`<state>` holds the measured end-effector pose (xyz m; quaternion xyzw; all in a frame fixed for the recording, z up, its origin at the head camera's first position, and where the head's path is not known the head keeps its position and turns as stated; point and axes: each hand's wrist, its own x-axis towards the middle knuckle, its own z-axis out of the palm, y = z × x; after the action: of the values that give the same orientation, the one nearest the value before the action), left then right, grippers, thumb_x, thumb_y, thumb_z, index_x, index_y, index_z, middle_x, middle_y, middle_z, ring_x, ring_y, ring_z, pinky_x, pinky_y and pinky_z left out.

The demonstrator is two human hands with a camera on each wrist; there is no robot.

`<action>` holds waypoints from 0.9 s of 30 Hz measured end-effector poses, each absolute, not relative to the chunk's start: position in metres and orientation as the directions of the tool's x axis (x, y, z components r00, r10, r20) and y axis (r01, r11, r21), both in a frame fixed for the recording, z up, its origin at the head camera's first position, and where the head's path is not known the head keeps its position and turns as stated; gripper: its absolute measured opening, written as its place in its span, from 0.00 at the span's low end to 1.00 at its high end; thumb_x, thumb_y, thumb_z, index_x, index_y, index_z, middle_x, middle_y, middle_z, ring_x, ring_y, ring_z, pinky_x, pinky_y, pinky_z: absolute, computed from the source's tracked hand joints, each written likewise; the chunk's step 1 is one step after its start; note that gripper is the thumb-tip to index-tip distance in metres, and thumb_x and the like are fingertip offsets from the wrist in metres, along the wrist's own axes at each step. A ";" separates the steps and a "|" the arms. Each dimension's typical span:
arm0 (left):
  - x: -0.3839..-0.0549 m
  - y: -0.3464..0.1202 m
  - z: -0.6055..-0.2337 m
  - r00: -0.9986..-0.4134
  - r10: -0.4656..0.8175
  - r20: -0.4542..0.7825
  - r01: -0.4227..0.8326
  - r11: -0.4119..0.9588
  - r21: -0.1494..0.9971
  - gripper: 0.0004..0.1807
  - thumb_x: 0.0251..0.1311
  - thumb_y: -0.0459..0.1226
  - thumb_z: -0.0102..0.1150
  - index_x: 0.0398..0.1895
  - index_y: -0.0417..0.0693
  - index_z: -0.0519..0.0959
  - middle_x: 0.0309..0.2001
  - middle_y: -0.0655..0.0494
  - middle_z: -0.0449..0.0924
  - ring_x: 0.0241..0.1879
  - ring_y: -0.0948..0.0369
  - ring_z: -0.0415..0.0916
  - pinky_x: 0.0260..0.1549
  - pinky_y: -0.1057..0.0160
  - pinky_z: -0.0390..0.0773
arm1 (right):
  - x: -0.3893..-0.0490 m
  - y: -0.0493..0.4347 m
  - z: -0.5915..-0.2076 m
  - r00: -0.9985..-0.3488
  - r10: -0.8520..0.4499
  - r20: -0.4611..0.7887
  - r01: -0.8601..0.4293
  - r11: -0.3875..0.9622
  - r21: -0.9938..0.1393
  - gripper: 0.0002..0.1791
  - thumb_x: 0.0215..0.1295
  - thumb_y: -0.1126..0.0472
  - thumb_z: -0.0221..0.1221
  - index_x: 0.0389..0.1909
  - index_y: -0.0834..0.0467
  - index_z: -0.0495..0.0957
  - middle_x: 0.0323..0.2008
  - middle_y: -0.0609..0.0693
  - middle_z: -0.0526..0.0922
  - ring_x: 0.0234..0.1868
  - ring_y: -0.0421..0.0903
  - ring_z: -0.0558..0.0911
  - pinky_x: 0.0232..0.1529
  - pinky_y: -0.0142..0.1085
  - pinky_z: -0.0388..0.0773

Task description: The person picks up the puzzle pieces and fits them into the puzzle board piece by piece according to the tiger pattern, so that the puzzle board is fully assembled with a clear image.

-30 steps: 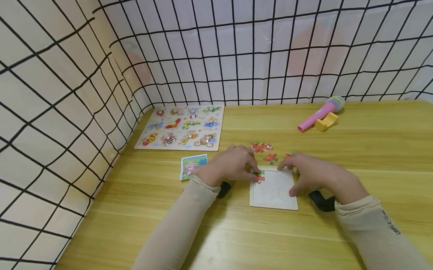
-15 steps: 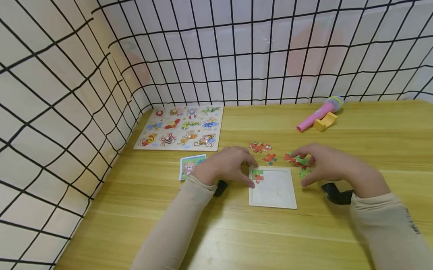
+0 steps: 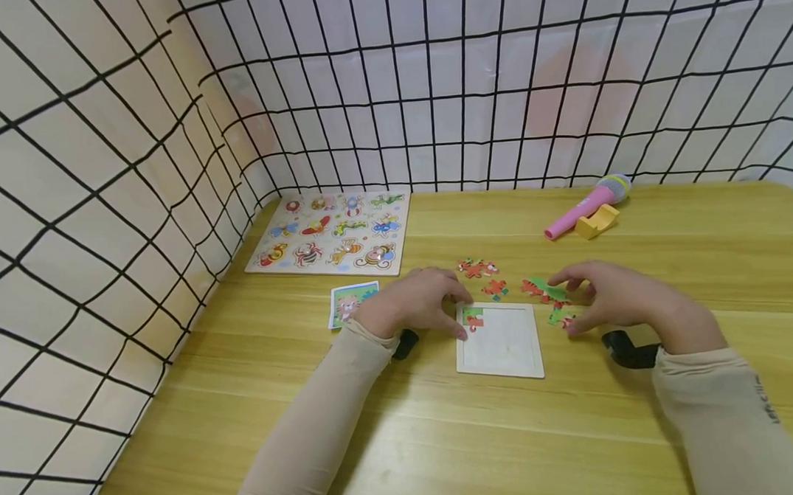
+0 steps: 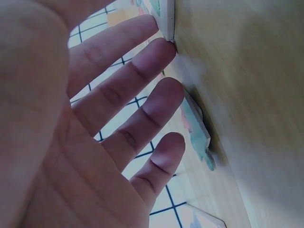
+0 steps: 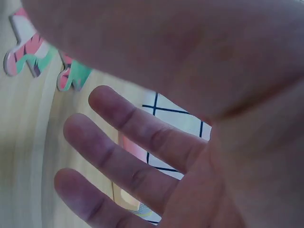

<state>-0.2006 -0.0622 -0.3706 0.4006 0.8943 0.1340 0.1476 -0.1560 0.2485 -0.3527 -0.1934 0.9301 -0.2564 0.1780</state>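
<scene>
A square wooden puzzle tray (image 3: 507, 346) lies on the table with a green-and-red jigsaw piece (image 3: 473, 318) in its upper left corner. My left hand (image 3: 420, 299) rests at the tray's left edge, thumb and fingers loosely bent and apart; in the left wrist view its fingertips (image 4: 164, 50) are by the tray's corner. To the right, my right hand (image 3: 621, 297) reaches over a cluster of red and green jigsaw pieces (image 3: 546, 291), thumb and index finger spread apart. The right wrist view shows loose fingers (image 5: 80, 135) beside pieces (image 5: 28, 52); the thumb tip is out of sight there.
More jigsaw pieces (image 3: 477, 267) lie behind the tray. A tiger picture card (image 3: 346, 306) sits left of my left hand. Farther back are an insect peg board (image 3: 329, 236), a pink toy microphone (image 3: 581, 211) and a yellow holder (image 3: 598, 222). Black-grid netting (image 3: 457, 112) borders the table.
My right hand has moved right, from the tray to the pieces beside it. My left hand has drawn back from the corner piece to the tray's left edge, uncovering that piece.
</scene>
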 end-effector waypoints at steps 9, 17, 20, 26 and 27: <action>-0.201 -0.061 -0.368 -0.624 0.767 -0.153 0.693 0.633 0.345 0.30 0.50 0.55 0.76 0.56 0.54 0.85 0.53 0.63 0.80 0.53 0.65 0.74 0.59 0.63 0.67 | -0.157 0.253 -0.355 -0.849 -0.446 -0.282 -0.205 0.772 -0.602 0.28 0.47 0.59 0.80 0.46 0.63 0.78 0.36 0.52 0.73 0.38 0.50 0.74 0.37 0.42 0.73; -0.201 -0.060 -0.370 -0.627 0.764 -0.149 0.702 0.638 0.316 0.30 0.52 0.56 0.74 0.57 0.55 0.84 0.55 0.63 0.80 0.55 0.64 0.73 0.63 0.61 0.64 | -0.158 0.252 -0.358 -0.826 -0.470 -0.310 -0.207 0.766 -0.608 0.24 0.51 0.61 0.77 0.46 0.64 0.79 0.35 0.51 0.74 0.37 0.49 0.74 0.38 0.42 0.73; -0.201 -0.060 -0.370 -0.628 0.763 -0.151 0.704 0.640 0.308 0.30 0.53 0.56 0.74 0.58 0.56 0.84 0.55 0.63 0.80 0.56 0.63 0.73 0.64 0.60 0.63 | -0.158 0.250 -0.359 -0.829 -0.464 -0.313 -0.213 0.778 -0.590 0.22 0.52 0.59 0.77 0.45 0.63 0.80 0.35 0.51 0.75 0.37 0.48 0.74 0.39 0.42 0.72; -0.200 -0.060 -0.369 -0.629 0.762 -0.152 0.704 0.642 0.304 0.30 0.52 0.56 0.74 0.58 0.56 0.84 0.55 0.63 0.80 0.57 0.63 0.73 0.65 0.59 0.62 | -0.161 0.249 -0.361 -0.840 -0.440 -0.318 -0.205 0.799 -0.565 0.19 0.57 0.58 0.74 0.44 0.62 0.79 0.35 0.51 0.75 0.37 0.49 0.73 0.38 0.41 0.71; -0.200 -0.060 -0.369 -0.630 0.762 -0.151 0.704 0.642 0.304 0.30 0.52 0.56 0.74 0.57 0.56 0.84 0.55 0.63 0.80 0.57 0.63 0.73 0.65 0.58 0.62 | -0.161 0.249 -0.362 -0.843 -0.435 -0.318 -0.203 0.803 -0.560 0.19 0.57 0.58 0.74 0.44 0.62 0.79 0.35 0.51 0.75 0.38 0.49 0.73 0.38 0.41 0.71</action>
<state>-0.1998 -0.0602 -0.3693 0.4091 0.8961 0.1084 0.1337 -0.1610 0.2492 -0.3615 -0.1728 0.9234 -0.2619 0.2209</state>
